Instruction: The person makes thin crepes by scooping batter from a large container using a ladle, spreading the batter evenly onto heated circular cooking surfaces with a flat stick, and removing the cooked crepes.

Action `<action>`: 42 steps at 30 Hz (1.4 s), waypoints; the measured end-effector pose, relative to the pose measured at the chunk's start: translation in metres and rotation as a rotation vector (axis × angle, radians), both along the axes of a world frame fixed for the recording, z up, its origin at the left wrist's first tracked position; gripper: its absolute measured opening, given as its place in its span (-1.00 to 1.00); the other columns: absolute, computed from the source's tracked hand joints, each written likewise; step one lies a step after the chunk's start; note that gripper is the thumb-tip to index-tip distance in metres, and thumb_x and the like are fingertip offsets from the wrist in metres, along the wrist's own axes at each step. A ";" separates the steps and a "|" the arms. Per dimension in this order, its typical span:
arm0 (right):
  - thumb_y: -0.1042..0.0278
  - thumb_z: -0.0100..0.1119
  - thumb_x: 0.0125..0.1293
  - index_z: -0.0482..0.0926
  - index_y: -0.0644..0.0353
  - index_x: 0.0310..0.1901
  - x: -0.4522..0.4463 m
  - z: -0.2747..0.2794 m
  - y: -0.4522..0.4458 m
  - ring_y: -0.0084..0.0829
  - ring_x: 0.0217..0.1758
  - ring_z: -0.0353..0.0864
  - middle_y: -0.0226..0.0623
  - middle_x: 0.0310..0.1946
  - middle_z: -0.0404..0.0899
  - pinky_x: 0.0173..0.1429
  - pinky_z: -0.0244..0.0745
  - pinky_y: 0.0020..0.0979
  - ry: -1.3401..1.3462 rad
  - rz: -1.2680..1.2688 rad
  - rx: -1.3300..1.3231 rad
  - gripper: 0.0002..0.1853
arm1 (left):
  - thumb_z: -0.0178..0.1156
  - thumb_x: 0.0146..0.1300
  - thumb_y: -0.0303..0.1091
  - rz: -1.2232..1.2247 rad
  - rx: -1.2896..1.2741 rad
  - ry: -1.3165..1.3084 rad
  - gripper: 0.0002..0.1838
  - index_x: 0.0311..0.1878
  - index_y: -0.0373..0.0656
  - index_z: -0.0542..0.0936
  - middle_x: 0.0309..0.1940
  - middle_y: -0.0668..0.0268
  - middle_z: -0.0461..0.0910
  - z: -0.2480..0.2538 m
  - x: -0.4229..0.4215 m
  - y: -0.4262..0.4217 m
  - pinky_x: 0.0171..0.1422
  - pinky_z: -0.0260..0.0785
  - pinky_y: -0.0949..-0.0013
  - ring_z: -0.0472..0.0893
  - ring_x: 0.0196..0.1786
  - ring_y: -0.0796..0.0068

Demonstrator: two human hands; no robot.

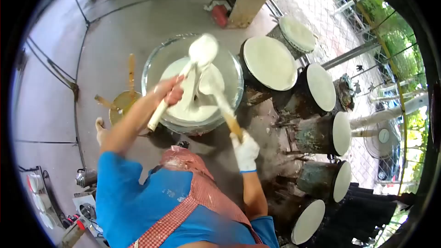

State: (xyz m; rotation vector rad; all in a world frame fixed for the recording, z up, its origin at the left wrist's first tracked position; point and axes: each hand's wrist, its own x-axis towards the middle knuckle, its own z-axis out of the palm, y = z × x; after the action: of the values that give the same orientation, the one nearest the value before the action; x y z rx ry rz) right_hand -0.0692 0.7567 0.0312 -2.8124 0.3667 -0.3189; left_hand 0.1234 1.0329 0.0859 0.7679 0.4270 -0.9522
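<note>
A wide round basin (pixel 148 71) of thick white liquid (pixel 172 71) stands in front of me. My left hand (pixel 170 93), bare, is closed round the pale handle of a ladle (pixel 203 50), whose white-coated bowl is raised over the basin. White liquid hangs down below that bowl. My right hand (pixel 246 151), in a white glove, grips the wooden handle of a second white-coated ladle (pixel 212 81). Its head is over the liquid, close to the first ladle; whether the two touch I cannot tell.
Left of the basin is a yellowish bucket (pixel 121 103) with wooden sticks in it. Several round pale-topped pans on dark drums curve along the right, including a large one (pixel 270 63) near the basin. A cabinet (pixel 243 7) stands behind; a fan (pixel 383 135) is at far right.
</note>
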 end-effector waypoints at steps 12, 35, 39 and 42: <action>0.34 0.31 0.11 0.56 0.36 -0.07 0.062 0.134 -0.010 -0.28 -0.27 0.64 0.00 -0.28 0.63 -0.14 0.50 -0.35 -0.723 0.142 0.534 -0.63 | 0.04 0.32 -0.07 0.088 0.276 -1.223 -0.36 0.39 0.20 0.02 -0.77 0.51 0.16 0.213 0.023 0.025 -0.82 0.00 0.56 0.17 -0.82 0.68; 0.00 0.17 0.15 0.58 0.13 -0.08 -0.317 -0.043 0.096 -0.14 -0.21 0.60 -0.07 -0.26 0.60 -0.10 0.45 -0.29 -0.204 -0.833 0.792 -0.59 | -0.14 0.38 -0.14 -1.072 -0.142 0.742 -0.68 -0.47 -0.09 0.32 -0.73 0.44 0.22 -0.035 -0.109 -0.204 -0.73 0.11 0.55 0.22 -0.73 0.61; 0.05 0.11 0.22 0.54 0.14 0.02 -0.429 -0.001 0.174 -0.19 -0.04 0.58 -0.10 -0.13 0.60 0.03 0.44 -0.33 -0.147 -1.363 0.797 -0.58 | -0.15 0.39 -0.16 -1.371 -0.082 0.974 -0.70 -0.36 -0.15 0.41 -0.73 0.43 0.18 -0.073 -0.270 -0.276 -0.69 0.10 0.57 0.19 -0.72 0.64; 0.09 0.14 0.21 0.54 0.14 0.00 -0.515 -0.052 0.256 -0.19 -0.21 0.61 -0.10 -0.23 0.61 -0.10 0.46 -0.31 -0.337 -1.594 0.496 -0.60 | -0.11 0.39 -0.15 -1.470 -0.076 0.912 -0.68 -0.06 -0.18 0.48 -0.66 0.49 0.19 -0.067 -0.407 -0.311 -0.68 0.11 0.58 0.23 -0.68 0.70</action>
State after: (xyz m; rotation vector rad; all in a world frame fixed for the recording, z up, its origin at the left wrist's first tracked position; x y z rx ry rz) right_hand -0.5843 1.0124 -0.0209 -1.3761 2.1061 -0.7924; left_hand -0.2838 0.7216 0.0189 0.4447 0.5788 -2.7197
